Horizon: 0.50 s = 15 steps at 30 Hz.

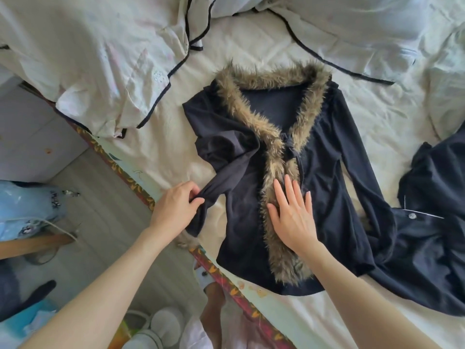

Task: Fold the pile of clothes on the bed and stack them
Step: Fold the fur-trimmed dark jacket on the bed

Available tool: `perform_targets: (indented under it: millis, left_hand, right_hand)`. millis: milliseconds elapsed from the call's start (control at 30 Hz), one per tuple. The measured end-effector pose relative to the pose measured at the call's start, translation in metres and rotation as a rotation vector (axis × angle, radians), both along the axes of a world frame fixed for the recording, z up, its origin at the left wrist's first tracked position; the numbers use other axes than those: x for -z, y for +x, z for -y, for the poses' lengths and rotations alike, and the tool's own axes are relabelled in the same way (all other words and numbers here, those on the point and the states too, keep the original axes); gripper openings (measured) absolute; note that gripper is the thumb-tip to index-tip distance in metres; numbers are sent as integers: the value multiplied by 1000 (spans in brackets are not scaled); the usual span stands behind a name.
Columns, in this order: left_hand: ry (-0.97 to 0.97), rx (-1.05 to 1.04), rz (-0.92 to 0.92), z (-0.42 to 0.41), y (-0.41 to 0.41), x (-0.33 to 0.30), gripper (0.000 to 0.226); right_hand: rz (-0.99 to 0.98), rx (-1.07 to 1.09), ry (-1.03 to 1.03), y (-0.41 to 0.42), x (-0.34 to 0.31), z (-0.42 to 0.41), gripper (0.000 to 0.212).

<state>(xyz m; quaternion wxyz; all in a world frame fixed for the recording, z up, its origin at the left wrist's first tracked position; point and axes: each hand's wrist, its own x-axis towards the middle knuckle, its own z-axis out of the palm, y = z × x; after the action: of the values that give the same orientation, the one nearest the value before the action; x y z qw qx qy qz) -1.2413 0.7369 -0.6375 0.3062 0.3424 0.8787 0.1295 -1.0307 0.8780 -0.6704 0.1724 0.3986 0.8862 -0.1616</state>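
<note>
A dark navy cardigan [324, 177] with a brown fur collar and front trim [274, 147] lies face up on the white bed sheet [251, 46]. My left hand [175, 207] grips the cardigan's left sleeve [214, 195] near the bed's edge, fingers curled round the cloth. The fur cuff of that sleeve hangs just over the edge. My right hand [293, 215] lies flat, fingers spread, on the fur trim at the cardigan's lower front. The right sleeve stretches down to the right, onto another dark garment [432, 248] with a white button.
A white duvet with black piping [105, 61] is bunched at the upper left, and more white bedding [364, 28] lies at the top right. The bed's patterned edge [130, 180] runs diagonally. On the floor to the left are a blue bag [27, 205] and white slippers [161, 323].
</note>
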Motion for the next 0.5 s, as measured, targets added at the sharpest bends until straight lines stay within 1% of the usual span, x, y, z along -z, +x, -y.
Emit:
perform_targets:
  millis: [67,100,200,267,300,333,367,400,433,500]
  left_hand:
    - [48,-59,79,-4,7,-18,14]
    - [76,-77,115,-6,12,-30,14]
    - [202,-133,187,-22,34,-66,13]
    - [309,-220,278,-43,54,-79,11]
    - [352,-259,319,-57,66,-82,9]
    - [380,-292,363,-71,78,-82,9]
    - [393,-315,421,-86,91,-79,10]
    - [382,-306,487,-99,104,-76,16]
    - [345,-248,535,-109,116,-72,23]
    - [252,-76,554,-116,135,-61,34]
  right_hand:
    - [-88,44,-53,3,-10,5,56]
    - [-178,109,-102,5,-18,10,53]
    - [-518,436,-284,18,-44,23,36]
    - [-656,645,-473,31,-60,23,23]
    - [-703,729,-608,37,-66,20,22]
    - [-743,794,-741,44,-71,15,26]
    - [-775,853,-858,51,-73,9,35]
    - [-791,915,-948,58,-73,2,44]
    - [-793,969,-1006,64,-72,-5,50]
    - [-754,1055,-1039,72,-66,-16,59]
